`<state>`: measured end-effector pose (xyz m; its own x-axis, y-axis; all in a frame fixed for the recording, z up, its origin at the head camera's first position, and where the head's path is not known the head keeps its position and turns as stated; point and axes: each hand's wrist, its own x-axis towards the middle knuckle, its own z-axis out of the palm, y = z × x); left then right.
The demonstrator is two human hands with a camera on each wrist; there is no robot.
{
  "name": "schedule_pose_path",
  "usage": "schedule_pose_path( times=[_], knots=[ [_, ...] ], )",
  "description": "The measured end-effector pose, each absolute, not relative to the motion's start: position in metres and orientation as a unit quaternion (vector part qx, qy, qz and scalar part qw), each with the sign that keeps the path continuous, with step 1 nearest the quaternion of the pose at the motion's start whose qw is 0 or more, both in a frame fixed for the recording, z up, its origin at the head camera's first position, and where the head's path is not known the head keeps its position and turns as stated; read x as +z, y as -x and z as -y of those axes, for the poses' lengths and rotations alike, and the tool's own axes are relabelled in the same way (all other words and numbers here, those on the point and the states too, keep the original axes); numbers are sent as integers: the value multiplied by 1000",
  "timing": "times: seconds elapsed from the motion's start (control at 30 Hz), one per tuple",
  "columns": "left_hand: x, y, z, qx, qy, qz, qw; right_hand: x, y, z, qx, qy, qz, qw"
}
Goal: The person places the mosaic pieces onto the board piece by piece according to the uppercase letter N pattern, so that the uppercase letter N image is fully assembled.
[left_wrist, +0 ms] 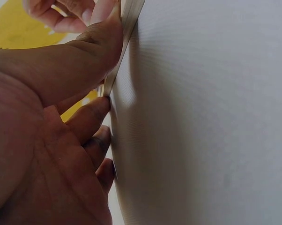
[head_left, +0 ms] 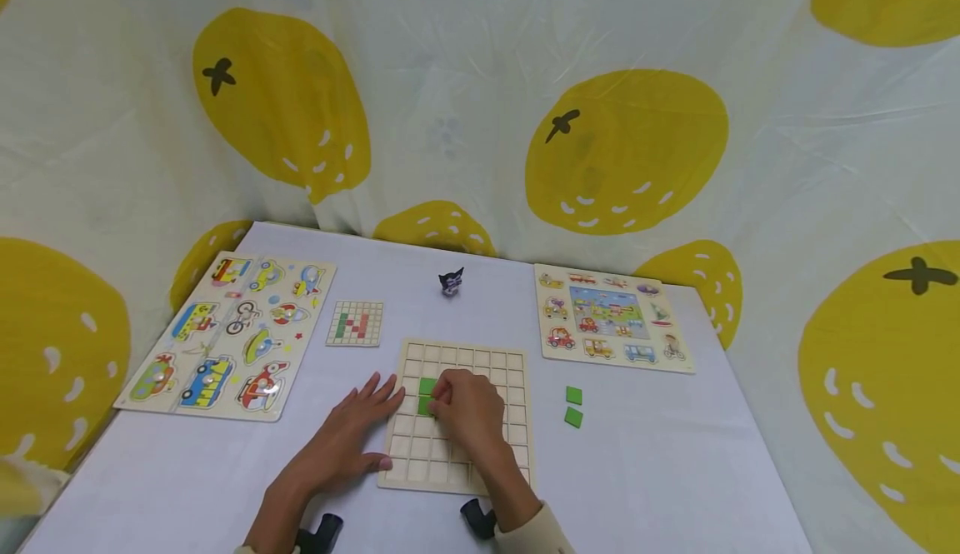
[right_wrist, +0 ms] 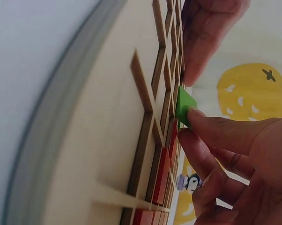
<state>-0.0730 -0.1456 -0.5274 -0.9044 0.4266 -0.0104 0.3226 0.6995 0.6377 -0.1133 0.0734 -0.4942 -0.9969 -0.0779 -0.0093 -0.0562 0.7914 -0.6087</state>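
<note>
A wooden grid board [head_left: 420, 472] lies in the middle of the table. My right hand [head_left: 472, 412] is over it, pinching a green square tile [right_wrist: 184, 108] between thumb and finger; the tile is tilted against the grid. Another green tile [head_left: 427, 386] sits in a cell just above those fingertips. Red tiles [right_wrist: 162, 180] stand in cells in the right wrist view, hidden under the hand in the head view. My left hand [head_left: 348, 435] rests at the board's left side, fingers spread, thumb and fingertips touching its edge [left_wrist: 128, 23].
Two loose green tiles [head_left: 573, 395] lie right of the board. A small pattern card [head_left: 356, 323] lies behind it to the left, and a dark figurine [head_left: 451, 282] stands behind. Picture puzzles lie at left [head_left: 225, 337] and right [head_left: 555, 287]. Black handle-like pieces [head_left: 477, 518] show near the wrists.
</note>
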Motion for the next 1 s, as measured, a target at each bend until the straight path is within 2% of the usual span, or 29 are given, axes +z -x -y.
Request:
schedule_pose_path(
  times=[0.5,1.0],
  knots=[
    [-529,73,145,330,-199,-919,81,-497,113,-74,-319,43,-946,24],
    [-527,72,143,332,-189,-920,86,-479,111,-136,-370,-19,-929,-6]
  ],
)
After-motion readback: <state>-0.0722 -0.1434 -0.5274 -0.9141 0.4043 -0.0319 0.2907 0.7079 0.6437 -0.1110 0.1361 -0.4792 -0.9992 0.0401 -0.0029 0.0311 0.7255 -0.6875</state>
